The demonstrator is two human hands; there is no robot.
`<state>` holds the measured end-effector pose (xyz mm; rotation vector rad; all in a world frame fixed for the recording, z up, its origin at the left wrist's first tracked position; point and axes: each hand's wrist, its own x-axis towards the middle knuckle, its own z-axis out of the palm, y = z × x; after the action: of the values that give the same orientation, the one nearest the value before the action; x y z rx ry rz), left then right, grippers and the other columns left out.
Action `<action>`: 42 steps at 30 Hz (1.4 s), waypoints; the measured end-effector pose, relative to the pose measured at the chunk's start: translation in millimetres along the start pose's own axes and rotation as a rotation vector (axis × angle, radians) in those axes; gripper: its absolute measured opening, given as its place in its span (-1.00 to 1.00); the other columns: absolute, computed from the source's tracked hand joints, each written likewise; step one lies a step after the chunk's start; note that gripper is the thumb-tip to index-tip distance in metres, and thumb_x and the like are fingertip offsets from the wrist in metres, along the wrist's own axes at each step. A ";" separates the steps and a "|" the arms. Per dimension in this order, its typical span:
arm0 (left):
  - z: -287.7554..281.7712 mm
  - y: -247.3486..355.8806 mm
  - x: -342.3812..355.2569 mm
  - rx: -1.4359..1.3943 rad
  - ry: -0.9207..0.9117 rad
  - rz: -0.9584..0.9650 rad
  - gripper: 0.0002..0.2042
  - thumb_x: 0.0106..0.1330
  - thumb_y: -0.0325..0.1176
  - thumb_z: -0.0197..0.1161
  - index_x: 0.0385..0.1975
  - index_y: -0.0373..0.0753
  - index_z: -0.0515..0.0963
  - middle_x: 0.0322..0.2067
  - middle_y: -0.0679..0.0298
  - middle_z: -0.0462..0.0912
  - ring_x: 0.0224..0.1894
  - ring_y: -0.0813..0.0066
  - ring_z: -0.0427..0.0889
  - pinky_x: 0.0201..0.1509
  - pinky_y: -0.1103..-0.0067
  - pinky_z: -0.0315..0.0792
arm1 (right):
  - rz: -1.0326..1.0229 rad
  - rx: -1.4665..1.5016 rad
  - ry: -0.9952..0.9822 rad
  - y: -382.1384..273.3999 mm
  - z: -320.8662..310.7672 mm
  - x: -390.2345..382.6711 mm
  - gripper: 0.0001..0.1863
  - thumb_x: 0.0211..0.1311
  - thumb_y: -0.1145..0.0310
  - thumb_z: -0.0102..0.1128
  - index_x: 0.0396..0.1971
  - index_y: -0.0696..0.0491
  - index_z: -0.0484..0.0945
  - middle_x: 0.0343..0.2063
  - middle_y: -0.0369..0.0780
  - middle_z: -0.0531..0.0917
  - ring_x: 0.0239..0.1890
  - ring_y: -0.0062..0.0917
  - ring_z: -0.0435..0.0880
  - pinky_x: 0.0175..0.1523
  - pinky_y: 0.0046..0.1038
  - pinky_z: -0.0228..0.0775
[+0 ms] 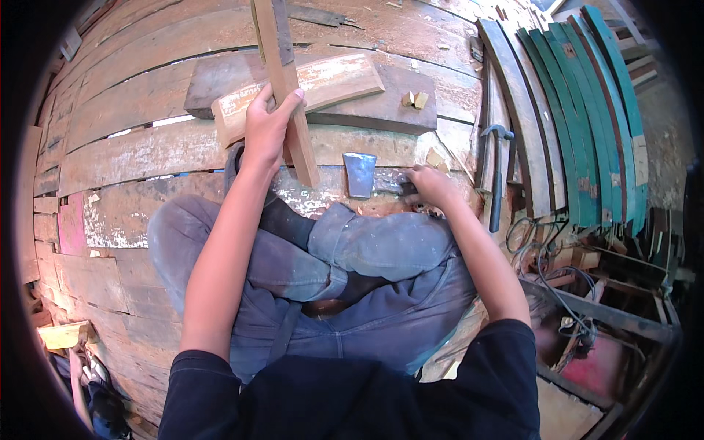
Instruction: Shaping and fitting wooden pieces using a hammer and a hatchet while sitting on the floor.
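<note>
My left hand (268, 128) is wrapped round a long, narrow strip of wood (282, 70), which it holds tilted, its lower end near my shins. The strip's upper end runs out at the top of the view. My right hand (434, 187) is closed on the dark, short handle of a hatchet (360, 174), low over the boards in front of my crossed legs. The hatchet's shiny wedge-shaped head points left; my fingertips are partly hidden. Beyond my left hand, a bevelled wood block (341, 79) with flaking pale paint rests across a thick dark plank (411, 110).
Two small wood offcuts (414, 100) sit on the dark plank. A claw hammer (497, 172) lies at the right, beside curved grey boards (517, 110) and several green curved slats (587, 125). Cables (546, 257) and a metal frame (609, 315) crowd the lower right.
</note>
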<state>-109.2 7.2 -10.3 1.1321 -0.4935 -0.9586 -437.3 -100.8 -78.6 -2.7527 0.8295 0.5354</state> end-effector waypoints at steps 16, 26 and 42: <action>-27.1 -17.5 -2.8 0.129 0.034 0.177 -0.71 0.28 -0.34 0.27 -0.07 -0.33 0.49 -0.30 0.30 0.60 -0.26 0.61 0.57 -0.15 0.62 0.45 | 0.144 -0.150 0.246 -53.0 -49.3 -87.8 -0.61 0.28 0.06 0.09 -0.13 0.08 0.40 -0.41 -0.03 0.64 -0.39 -0.11 0.66 -0.31 -0.14 0.49; -32.2 -16.7 -7.6 0.198 0.055 0.198 -0.69 0.29 -0.34 0.26 -0.04 -0.35 0.49 -0.28 0.28 0.61 -0.26 0.60 0.57 -0.15 0.62 0.45 | 0.520 0.955 0.808 -73.4 -60.2 -82.2 -0.73 0.40 0.28 0.02 -0.44 0.17 0.43 -0.73 -0.22 0.47 -0.74 -0.52 0.46 -0.59 -0.39 0.25; -29.0 -26.0 0.5 0.213 0.017 0.177 -0.72 0.31 -0.28 0.26 -0.09 -0.31 0.49 -0.39 0.32 0.59 -0.35 0.62 0.56 -0.24 0.64 0.45 | 0.098 1.000 1.250 -116.8 -203.1 -89.3 -0.34 0.45 0.40 -0.11 0.44 -0.16 -0.15 -0.54 -0.32 0.43 -0.71 -0.76 0.29 -0.64 -0.67 0.14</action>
<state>-97.1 19.4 -45.2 1.2631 -0.6827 -0.7550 -383.4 -23.7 153.8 -1.8098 0.9928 -1.3588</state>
